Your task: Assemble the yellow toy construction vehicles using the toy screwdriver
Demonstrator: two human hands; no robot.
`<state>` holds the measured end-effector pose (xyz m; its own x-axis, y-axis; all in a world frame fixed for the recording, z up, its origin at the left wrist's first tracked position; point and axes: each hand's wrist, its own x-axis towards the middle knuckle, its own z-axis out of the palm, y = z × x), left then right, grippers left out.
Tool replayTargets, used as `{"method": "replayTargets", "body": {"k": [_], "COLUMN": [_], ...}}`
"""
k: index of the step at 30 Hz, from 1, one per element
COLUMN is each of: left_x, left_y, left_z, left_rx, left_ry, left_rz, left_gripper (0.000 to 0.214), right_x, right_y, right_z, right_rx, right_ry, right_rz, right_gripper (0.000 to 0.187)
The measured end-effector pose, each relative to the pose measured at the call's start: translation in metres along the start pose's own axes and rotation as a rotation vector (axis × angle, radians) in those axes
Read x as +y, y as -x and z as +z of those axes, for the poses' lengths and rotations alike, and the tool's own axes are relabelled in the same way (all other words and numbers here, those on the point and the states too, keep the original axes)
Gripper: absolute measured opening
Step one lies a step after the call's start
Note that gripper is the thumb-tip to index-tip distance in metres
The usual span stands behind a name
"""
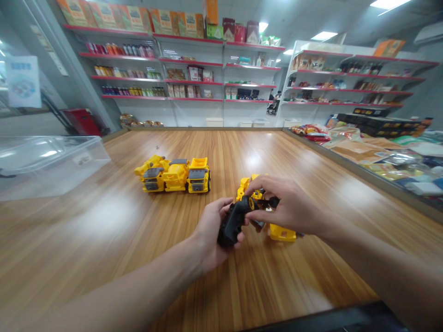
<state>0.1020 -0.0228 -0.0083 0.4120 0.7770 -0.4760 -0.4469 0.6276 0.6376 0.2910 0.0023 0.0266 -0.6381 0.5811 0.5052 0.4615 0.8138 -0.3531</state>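
Note:
My left hand [209, 233] is closed around a black toy truck chassis [230, 227], tilted above the table. At the chassis's upper end, my right hand [289, 200] pinches a black wheel pair with yellow hubs [250, 203]; its axle shows between the fingers. Whether the axle sits in the chassis I cannot tell. Behind and beneath my hands lie yellow toy parts [243, 185], partly hidden, and a yellow truck piece [282, 233]. Left of them stand three yellow toy trucks in a row: one with an arm [152, 177], a mixer [176, 176] and a dump truck [198, 176].
A clear plastic bin [69, 161] stands on the wooden table [138, 267] at the left. Packaged goods [367, 152] lie beyond the right edge. Stocked shelves [190, 62] line the back. A dark object [328, 318] lies along the near edge.

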Motion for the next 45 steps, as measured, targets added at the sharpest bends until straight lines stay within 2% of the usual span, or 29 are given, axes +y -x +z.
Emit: {"method": "replayTargets", "body": {"k": [2, 6, 12, 17, 22, 25, 27, 34, 40, 45], "left_x": [0.000, -0.002, -0.002, 0.000, 0.002, 0.002, 0.003, 0.003, 0.001, 0.000], "left_y": [0.001, 0.002, 0.004, 0.005, 0.008, 0.010, 0.011, 0.011, 0.010, 0.009], "left_z": [0.000, 0.000, 0.000, 0.002, 0.002, 0.002, 0.002, 0.005, 0.007, 0.006], "left_rx": [-0.035, -0.026, -0.056, -0.092, -0.231, -0.345, -0.379, -0.260, -0.156, -0.091], "left_ry": [-0.004, 0.002, 0.051, 0.117, 0.197, 0.236, 0.238, 0.101, 0.008, -0.022], "left_rz": [-0.003, -0.033, -0.052, -0.120, -0.151, -0.151, -0.141, -0.055, 0.055, 0.117], "left_gripper": [0.027, 0.029, 0.031, 0.034, 0.035, 0.035, 0.035, 0.037, 0.032, 0.031], "right_x": [0.001, 0.005, 0.008, 0.010, 0.007, 0.008, 0.009, 0.010, 0.006, 0.005], "right_y": [0.000, 0.001, 0.004, 0.003, 0.001, 0.002, 0.002, 0.003, 0.005, 0.004], "right_z": [-0.002, -0.001, 0.003, 0.005, 0.009, 0.011, 0.012, 0.009, 0.003, 0.005], "right_rx": [0.006, 0.006, 0.051, 0.053, 0.114, 0.128, 0.131, 0.106, 0.116, 0.102], "right_ry": [-0.004, -0.020, 0.006, -0.034, -0.115, -0.161, -0.179, -0.135, -0.071, -0.021], "right_rz": [-0.031, -0.121, -0.150, -0.168, -0.111, -0.053, -0.032, -0.036, 0.106, 0.053], "right_gripper": [0.033, 0.029, 0.028, 0.026, 0.013, 0.013, 0.015, 0.022, 0.013, 0.005]}}
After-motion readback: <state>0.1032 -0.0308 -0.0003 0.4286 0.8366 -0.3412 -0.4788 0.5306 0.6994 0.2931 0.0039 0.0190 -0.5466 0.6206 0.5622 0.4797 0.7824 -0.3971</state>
